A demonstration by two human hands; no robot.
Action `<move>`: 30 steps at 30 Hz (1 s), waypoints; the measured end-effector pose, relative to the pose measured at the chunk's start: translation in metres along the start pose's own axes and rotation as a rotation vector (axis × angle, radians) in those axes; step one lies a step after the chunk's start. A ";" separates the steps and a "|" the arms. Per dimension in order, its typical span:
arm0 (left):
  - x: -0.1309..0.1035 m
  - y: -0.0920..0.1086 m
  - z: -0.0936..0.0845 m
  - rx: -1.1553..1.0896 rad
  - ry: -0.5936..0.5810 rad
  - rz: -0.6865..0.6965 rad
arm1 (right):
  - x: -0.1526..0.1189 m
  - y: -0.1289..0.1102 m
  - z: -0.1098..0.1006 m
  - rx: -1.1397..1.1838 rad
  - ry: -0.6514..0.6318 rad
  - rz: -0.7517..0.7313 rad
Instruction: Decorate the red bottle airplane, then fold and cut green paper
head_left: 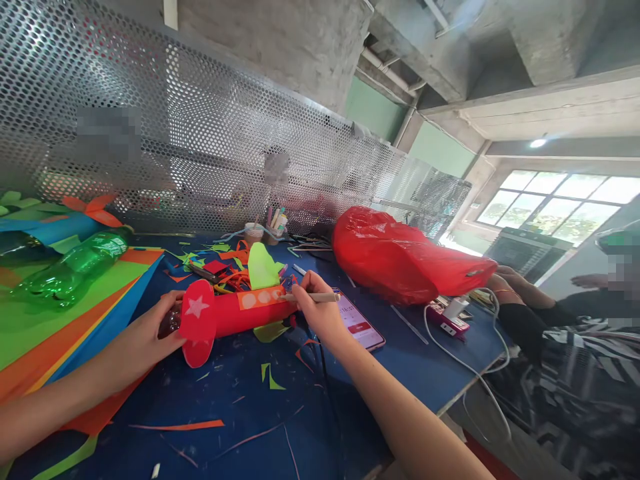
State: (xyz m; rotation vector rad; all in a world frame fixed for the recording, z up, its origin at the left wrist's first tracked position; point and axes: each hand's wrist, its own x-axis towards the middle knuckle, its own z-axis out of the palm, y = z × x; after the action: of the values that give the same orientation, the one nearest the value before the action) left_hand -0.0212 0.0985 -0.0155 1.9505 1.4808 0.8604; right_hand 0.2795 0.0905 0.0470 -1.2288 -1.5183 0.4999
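Observation:
A plastic bottle wrapped in red (233,324) lies across the middle of the table, with a red oval disc (199,347) bearing pale stars around it. My left hand (150,330) grips its dark, bare end, left of the disc. Lime-green fins (263,267) stick out near the other end. Along the wrapped side runs an orange strip (247,300) with pale round spots. In my right hand (320,313) is a slim pale pen (327,297), its tip at the right end of this strip. Whether the tip touches is too small to tell.
Coloured sheets (117,280) and a green bottle (75,270) lie at left. Paper scraps (225,257) and a cup (253,232) are behind. A phone (367,330), red plastic bag (390,257) and corded power strip (450,322) are at right, near another person (565,380).

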 end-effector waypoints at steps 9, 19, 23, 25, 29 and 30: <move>0.001 -0.008 0.003 -0.095 0.014 -0.006 | 0.000 0.001 0.000 0.011 -0.001 -0.001; 0.001 -0.009 0.003 -0.089 -0.013 -0.001 | 0.000 0.000 -0.001 0.000 0.014 -0.008; -0.001 -0.003 0.001 -0.091 -0.004 -0.002 | 0.000 -0.002 -0.002 -0.004 0.021 -0.008; -0.001 0.001 0.001 -0.089 0.002 -0.007 | 0.000 -0.002 -0.002 -0.007 0.015 -0.009; 0.000 0.002 0.000 -0.103 0.009 0.001 | 0.001 -0.001 -0.001 0.014 0.038 -0.017; 0.000 0.001 0.000 -0.101 0.009 -0.004 | 0.001 -0.001 -0.001 0.019 0.041 -0.016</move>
State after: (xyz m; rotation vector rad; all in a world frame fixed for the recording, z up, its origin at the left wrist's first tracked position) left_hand -0.0206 0.0987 -0.0146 1.8720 1.4182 0.9252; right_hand 0.2802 0.0904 0.0488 -1.2041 -1.4846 0.4747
